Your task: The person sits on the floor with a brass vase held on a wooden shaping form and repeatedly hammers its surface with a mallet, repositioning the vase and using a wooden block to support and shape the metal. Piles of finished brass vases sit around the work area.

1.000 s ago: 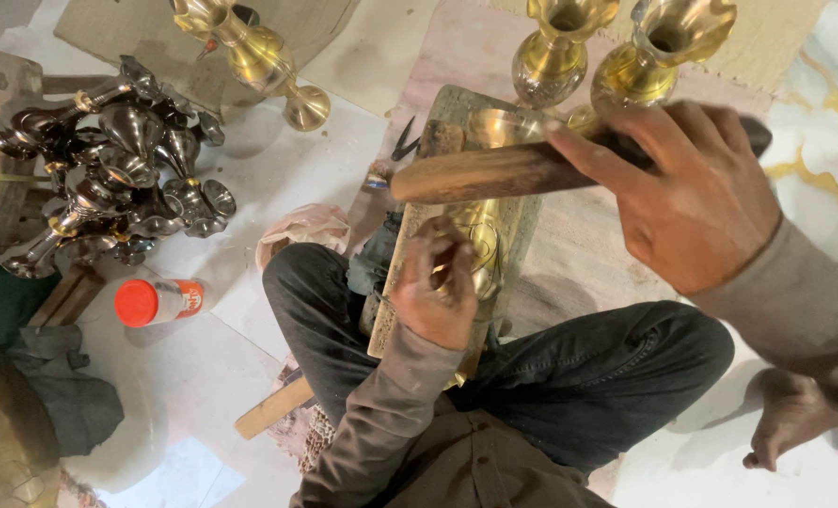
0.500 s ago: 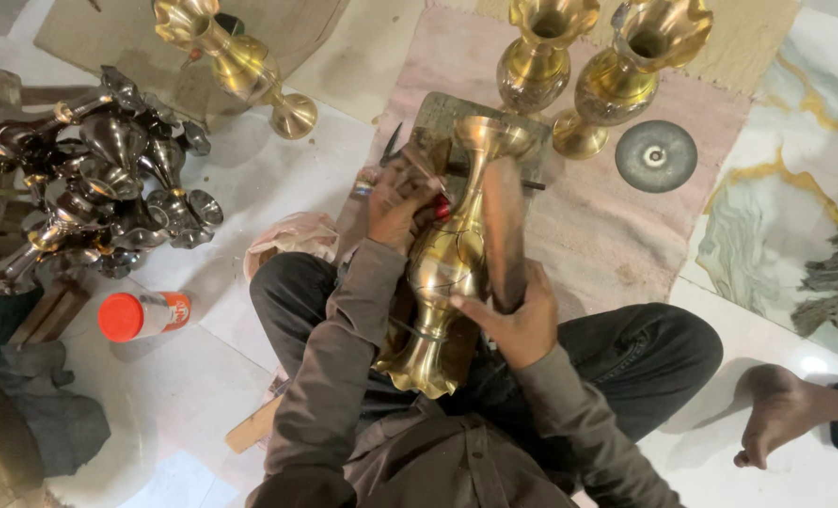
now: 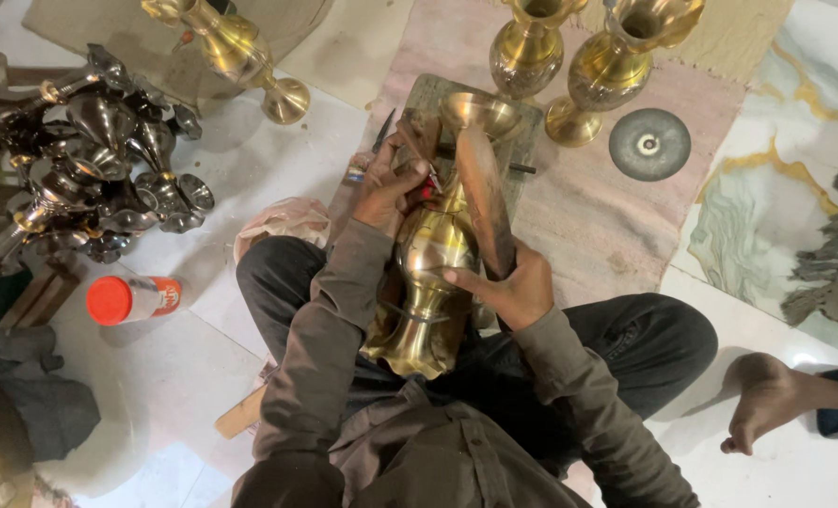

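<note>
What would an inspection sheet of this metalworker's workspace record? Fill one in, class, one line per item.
Surface: white floor with a pink mat and a board.
Job's things: brass vase lying across the lap; wooden mallet; thin engraving tool.
Clutter: pile of dark unpolished vases; three brass vases; round disc; red-capped bottle.
Grippers: left hand holds the tool on the vase; right hand grips the mallet.
Cables: nothing seen.
Surroundings: another person's bare foot.
</note>
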`<state>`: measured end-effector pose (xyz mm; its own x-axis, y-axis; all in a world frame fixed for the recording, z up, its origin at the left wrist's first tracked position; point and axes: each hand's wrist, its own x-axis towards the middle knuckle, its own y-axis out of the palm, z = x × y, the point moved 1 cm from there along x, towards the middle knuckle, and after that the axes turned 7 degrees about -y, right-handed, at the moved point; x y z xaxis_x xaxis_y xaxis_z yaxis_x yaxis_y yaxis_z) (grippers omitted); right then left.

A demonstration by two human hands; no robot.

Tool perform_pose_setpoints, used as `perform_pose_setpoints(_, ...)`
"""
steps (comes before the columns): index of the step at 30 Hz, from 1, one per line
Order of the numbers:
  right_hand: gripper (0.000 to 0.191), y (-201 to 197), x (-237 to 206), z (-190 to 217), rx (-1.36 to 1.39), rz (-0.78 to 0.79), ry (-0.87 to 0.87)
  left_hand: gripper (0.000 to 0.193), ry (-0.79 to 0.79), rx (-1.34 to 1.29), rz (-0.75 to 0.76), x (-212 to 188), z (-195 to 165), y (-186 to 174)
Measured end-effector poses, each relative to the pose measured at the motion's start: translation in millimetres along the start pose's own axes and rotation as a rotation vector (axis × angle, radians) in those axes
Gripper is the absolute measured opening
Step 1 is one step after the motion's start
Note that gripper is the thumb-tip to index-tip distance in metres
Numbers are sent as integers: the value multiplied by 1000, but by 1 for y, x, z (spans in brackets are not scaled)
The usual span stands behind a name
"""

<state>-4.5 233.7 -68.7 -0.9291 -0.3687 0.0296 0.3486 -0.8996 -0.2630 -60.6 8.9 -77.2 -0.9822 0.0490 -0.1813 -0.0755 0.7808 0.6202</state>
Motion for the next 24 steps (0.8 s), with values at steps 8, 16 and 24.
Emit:
perform_pose_setpoints(8, 89, -1, 5, -49, 290, 113, -86, 50, 39, 196, -21, -2, 3, -2)
perform_pose_setpoints(16, 67, 2, -20, -77, 292, -92, 221, 58, -89, 487, 185, 17, -30, 7)
perform_pose_setpoints(24, 66, -34, -70, -73, 432, -238, 252, 67, -224, 1117, 711, 71, -39, 50)
